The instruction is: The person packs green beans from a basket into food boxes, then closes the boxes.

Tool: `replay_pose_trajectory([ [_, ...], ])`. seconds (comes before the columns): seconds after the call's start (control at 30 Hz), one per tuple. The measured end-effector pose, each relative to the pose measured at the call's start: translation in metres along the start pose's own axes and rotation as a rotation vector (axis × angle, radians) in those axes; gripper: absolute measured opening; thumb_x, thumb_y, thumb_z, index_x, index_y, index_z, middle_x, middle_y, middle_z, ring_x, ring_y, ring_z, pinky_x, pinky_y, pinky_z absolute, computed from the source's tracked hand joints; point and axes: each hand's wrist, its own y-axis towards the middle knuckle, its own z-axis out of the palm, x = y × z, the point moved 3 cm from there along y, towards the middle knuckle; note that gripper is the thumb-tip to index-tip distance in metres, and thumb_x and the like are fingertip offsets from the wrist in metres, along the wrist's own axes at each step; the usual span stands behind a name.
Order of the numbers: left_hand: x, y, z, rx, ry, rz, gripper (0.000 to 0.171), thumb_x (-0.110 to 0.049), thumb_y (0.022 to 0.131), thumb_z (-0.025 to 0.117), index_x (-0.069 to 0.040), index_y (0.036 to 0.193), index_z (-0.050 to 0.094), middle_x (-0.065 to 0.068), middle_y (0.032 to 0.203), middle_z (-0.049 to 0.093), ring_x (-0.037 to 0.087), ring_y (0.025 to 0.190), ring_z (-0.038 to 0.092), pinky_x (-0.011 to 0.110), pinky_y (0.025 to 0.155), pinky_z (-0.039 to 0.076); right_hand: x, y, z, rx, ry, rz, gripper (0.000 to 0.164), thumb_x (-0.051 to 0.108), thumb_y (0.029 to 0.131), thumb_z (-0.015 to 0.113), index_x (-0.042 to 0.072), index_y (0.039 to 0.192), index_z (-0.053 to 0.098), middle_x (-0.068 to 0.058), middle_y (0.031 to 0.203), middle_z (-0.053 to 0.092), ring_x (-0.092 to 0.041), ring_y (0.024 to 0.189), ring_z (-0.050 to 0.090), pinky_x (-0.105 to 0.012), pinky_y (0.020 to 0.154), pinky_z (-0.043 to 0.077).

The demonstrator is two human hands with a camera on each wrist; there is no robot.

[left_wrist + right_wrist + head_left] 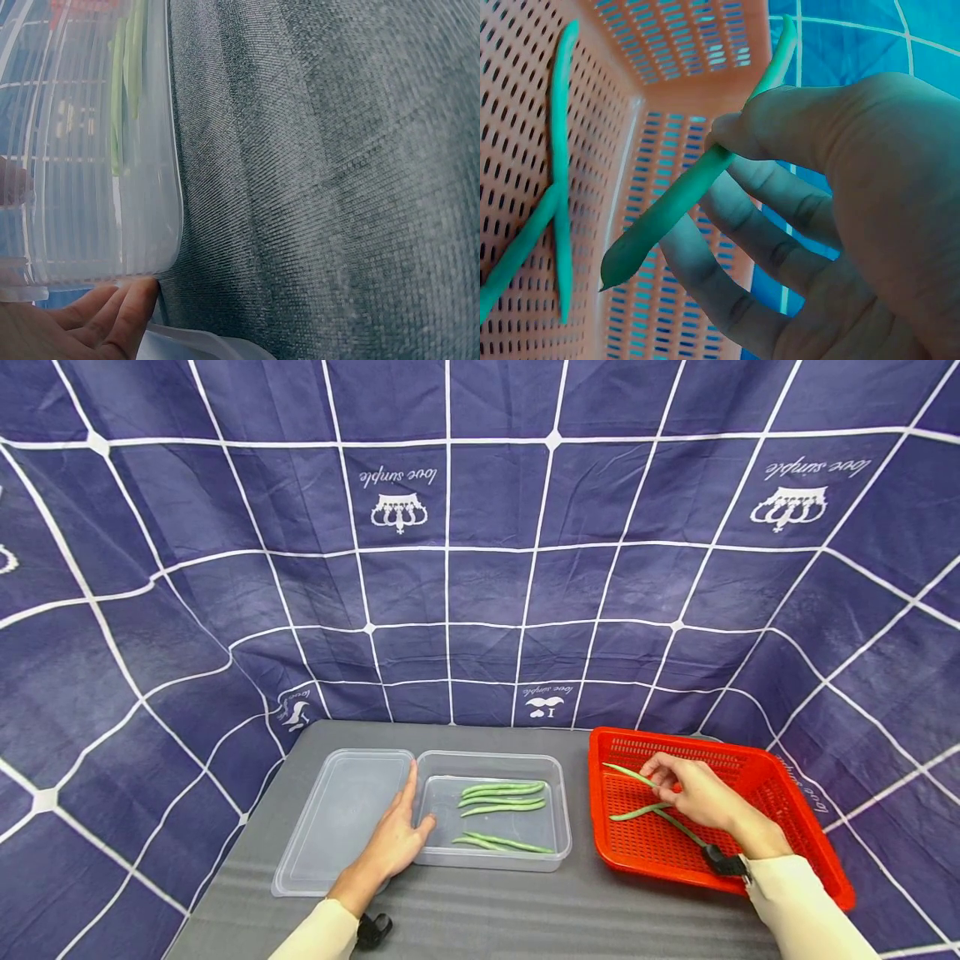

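Note:
Over the red basket (622, 856), my right hand (693, 789) pinches a green bean (679, 195) between thumb and fingers. Two more green beans (561, 135) lie crossed on the basket's perforated floor below it. My left hand (401, 831) rests with straight fingers along the left side of a clear plastic container (491, 862), fingertips at its wall in the left wrist view. Inside the container are several green beans (502, 800), one group toward the back and another group (506, 842) near the front wall.
A translucent lid (337, 818) lies flat left of the container, partly under my left hand. Grey cloth (480, 914) covers the table. A blue curtain with white grid lines (480, 585) hangs behind and on both sides.

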Motion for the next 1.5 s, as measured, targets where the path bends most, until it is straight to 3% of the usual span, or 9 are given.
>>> replay_pose_trajectory([
  [0.27, -0.002, 0.001, 0.000, 0.001, -0.006, -0.004, 0.108, -0.021, 0.105, 0.071, -0.023, 0.190, 0.005, 0.027, 0.188, 0.036, 0.054, 0.170, 0.044, 0.073, 0.137, 0.040, 0.015, 0.005, 0.003, -0.028, -0.002, -0.037, 0.043, -0.019, 0.087, 0.078, 0.014, 0.115, 0.076, 0.015, 0.094, 0.074, 0.005, 0.090, 0.066, -0.027, 0.079, 0.062],
  [0.47, -0.003, -0.002, 0.000, -0.006, -0.012, 0.000, 0.107, -0.020, 0.104, 0.071, -0.022, 0.190, 0.007, 0.027, 0.188, 0.036, 0.052, 0.171, 0.044, 0.072, 0.137, 0.040, 0.032, 0.010, 0.007, -0.054, -0.017, -0.085, 0.043, -0.018, 0.087, 0.077, 0.015, 0.114, 0.076, 0.014, 0.095, 0.075, 0.002, 0.090, 0.069, -0.029, 0.079, 0.063],
  [0.9, -0.002, -0.003, 0.001, -0.004, -0.024, 0.000, 0.108, -0.020, 0.104, 0.071, -0.024, 0.190, 0.007, 0.023, 0.191, 0.033, 0.050, 0.173, 0.041, 0.072, 0.138, 0.039, 0.075, 0.022, 0.022, -0.024, -0.035, -0.119, 0.034, -0.010, 0.096, 0.082, 0.015, 0.119, 0.081, 0.007, 0.102, 0.082, -0.004, 0.094, 0.074, -0.038, 0.083, 0.067],
  [1.03, -0.003, -0.003, 0.001, -0.006, -0.024, 0.002, 0.108, -0.020, 0.104, 0.072, -0.025, 0.190, 0.007, 0.023, 0.190, 0.034, 0.050, 0.173, 0.042, 0.072, 0.138, 0.039, 0.085, 0.025, 0.028, 0.000, 0.007, -0.107, 0.032, -0.006, 0.099, 0.083, 0.015, 0.123, 0.081, 0.006, 0.104, 0.083, -0.004, 0.093, 0.073, -0.031, 0.076, 0.066],
  [1.17, -0.003, -0.004, 0.002, -0.004, -0.023, 0.005, 0.108, -0.019, 0.104, 0.073, -0.024, 0.190, 0.007, 0.026, 0.189, 0.036, 0.051, 0.171, 0.044, 0.072, 0.137, 0.040, 0.094, 0.027, 0.035, 0.002, -0.021, -0.093, 0.031, 0.000, 0.100, 0.086, 0.016, 0.126, 0.083, 0.006, 0.104, 0.083, -0.004, 0.087, 0.070, -0.024, 0.070, 0.059],
  [1.33, -0.002, -0.004, 0.004, -0.005, -0.022, 0.010, 0.109, -0.018, 0.104, 0.073, -0.022, 0.190, 0.008, 0.028, 0.187, 0.038, 0.052, 0.168, 0.048, 0.071, 0.136, 0.042, 0.105, 0.033, 0.041, -0.028, -0.119, -0.094, 0.032, 0.007, 0.099, 0.090, 0.023, 0.126, 0.085, 0.011, 0.106, 0.085, -0.007, 0.094, 0.076, -0.027, 0.076, 0.058],
  [1.5, -0.001, -0.002, 0.003, -0.013, -0.024, 0.011, 0.109, -0.018, 0.104, 0.074, -0.022, 0.190, 0.008, 0.031, 0.185, 0.040, 0.053, 0.163, 0.055, 0.072, 0.134, 0.045, 0.114, 0.043, 0.047, -0.024, -0.130, -0.099, 0.030, 0.010, 0.101, 0.088, 0.024, 0.127, 0.085, 0.012, 0.113, 0.086, -0.001, 0.093, 0.076, -0.028, 0.076, 0.060],
])
